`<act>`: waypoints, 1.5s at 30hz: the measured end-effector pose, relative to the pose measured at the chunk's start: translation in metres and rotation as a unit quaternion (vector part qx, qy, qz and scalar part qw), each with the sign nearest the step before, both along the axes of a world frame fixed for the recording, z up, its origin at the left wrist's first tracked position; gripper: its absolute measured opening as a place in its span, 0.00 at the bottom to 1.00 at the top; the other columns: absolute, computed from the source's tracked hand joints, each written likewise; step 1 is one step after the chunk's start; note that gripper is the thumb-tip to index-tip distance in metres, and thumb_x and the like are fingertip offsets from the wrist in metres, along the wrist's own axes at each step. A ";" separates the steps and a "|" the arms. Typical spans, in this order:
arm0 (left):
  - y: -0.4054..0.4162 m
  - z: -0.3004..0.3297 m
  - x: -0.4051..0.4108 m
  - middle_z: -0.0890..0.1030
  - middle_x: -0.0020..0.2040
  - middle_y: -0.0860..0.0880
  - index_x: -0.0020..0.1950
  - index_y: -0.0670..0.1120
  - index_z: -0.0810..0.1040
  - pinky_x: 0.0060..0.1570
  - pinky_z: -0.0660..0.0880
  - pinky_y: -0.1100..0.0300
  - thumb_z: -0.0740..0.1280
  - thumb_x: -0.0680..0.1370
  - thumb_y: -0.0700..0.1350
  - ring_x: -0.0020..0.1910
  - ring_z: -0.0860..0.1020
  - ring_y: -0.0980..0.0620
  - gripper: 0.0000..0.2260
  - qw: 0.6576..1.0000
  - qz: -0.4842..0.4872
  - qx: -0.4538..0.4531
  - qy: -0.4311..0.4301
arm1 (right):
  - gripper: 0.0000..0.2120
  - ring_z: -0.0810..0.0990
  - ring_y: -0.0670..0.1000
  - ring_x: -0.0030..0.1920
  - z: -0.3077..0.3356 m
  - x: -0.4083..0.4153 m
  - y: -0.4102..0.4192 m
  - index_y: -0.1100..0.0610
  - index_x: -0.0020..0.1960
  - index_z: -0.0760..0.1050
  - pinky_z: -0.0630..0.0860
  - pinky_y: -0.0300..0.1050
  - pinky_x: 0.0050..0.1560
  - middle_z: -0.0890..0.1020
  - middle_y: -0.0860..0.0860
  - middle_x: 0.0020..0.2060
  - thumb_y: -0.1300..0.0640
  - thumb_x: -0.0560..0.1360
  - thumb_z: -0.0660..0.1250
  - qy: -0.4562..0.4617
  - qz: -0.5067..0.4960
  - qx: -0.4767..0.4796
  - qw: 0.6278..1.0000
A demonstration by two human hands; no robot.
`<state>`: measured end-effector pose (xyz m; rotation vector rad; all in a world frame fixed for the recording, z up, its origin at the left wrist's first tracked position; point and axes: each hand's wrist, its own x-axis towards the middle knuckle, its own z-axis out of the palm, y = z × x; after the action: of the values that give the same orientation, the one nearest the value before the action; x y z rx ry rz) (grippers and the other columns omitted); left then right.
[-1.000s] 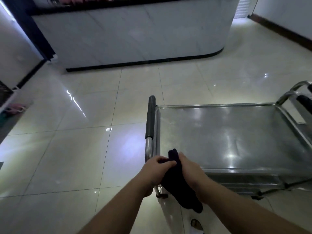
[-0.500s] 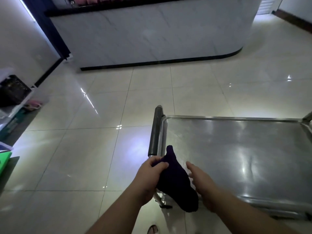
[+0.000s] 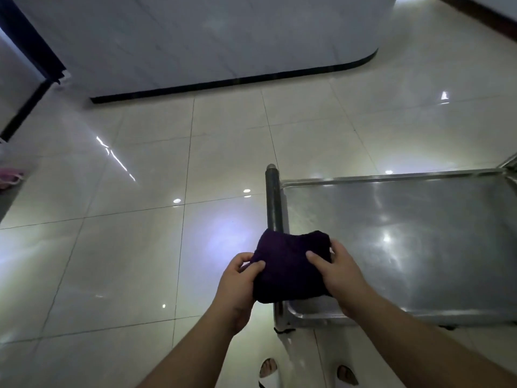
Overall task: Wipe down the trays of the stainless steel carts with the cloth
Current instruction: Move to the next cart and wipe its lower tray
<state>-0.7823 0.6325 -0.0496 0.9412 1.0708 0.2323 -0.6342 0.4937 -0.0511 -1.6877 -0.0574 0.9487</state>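
Left hand (image 3: 237,281) pinches the dark cloth (image 3: 291,267) at its left edge, thumb on top. The cloth sits bunched above the cart's handle (image 3: 272,197), apparently just over the tray (image 3: 405,233) corner. Right hand (image 3: 340,278) grips its right side.

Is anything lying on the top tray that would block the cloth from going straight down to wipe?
Nothing visible does. The left hand and right hand hold the dark cloth over the near-left corner of the tray, by the cart handle. The tray surface in view is bare, showing only light reflections; its right end is cut off.
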 end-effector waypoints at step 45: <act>-0.028 0.057 0.074 0.74 0.70 0.52 0.72 0.53 0.72 0.64 0.75 0.54 0.63 0.82 0.50 0.64 0.75 0.51 0.18 0.779 -0.231 0.549 0.197 | 0.20 0.77 0.49 0.62 0.083 0.040 0.001 0.50 0.73 0.70 0.74 0.43 0.60 0.78 0.48 0.67 0.47 0.83 0.61 -0.293 0.266 -0.177 0.901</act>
<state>-0.7085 0.6041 0.0076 2.3681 0.9988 0.2518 -0.5945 0.4947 0.0319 -2.3163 -0.8284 0.8315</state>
